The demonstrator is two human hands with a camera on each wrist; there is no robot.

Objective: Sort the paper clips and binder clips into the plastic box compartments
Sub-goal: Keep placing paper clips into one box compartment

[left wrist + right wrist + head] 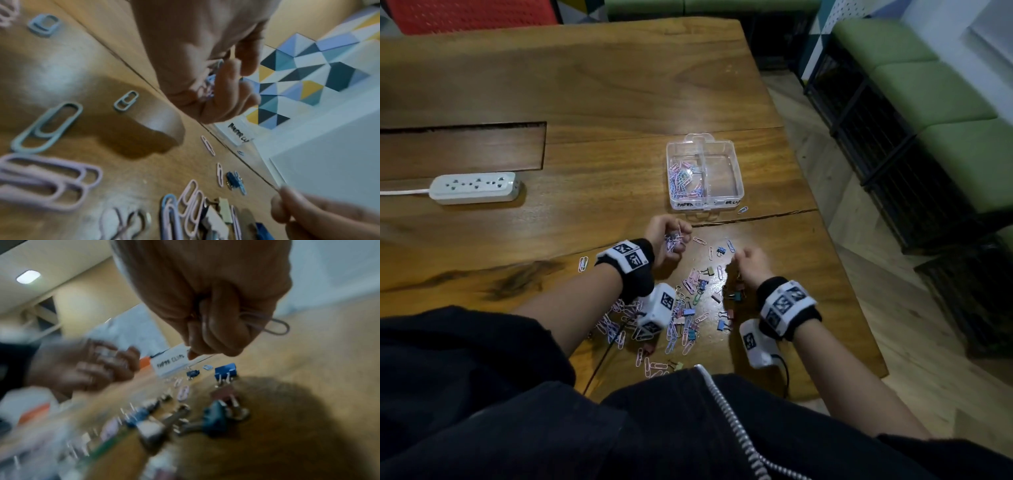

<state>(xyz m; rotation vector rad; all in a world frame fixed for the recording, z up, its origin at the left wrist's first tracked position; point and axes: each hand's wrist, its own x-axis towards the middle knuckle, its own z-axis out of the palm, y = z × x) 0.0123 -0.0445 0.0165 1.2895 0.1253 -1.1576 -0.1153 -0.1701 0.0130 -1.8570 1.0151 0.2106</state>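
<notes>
A clear two-part plastic box (739, 164) stands on the wooden table; its left compartment holds several pastel paper clips (685, 180), and I see none in the right one. Just in front of the box, my left hand (671, 240) grips a bunch of paper clips (210, 84) in curled fingers. My right hand (751, 265) hovers over the scattered pile (688, 308) with fingers curled; the right wrist view shows a paper clip's loop (277, 328) sticking out of that fist (216, 313). Small binder clips, such as a blue one (225, 370), lie among the paper clips.
A white power strip (474, 187) lies to the left, below a sunken panel (462, 150) in the tabletop. One paper clip (742, 209) rests by the box's front right corner. The table's right edge (835, 246) runs close to my right hand. Green benches (935, 89) stand beyond.
</notes>
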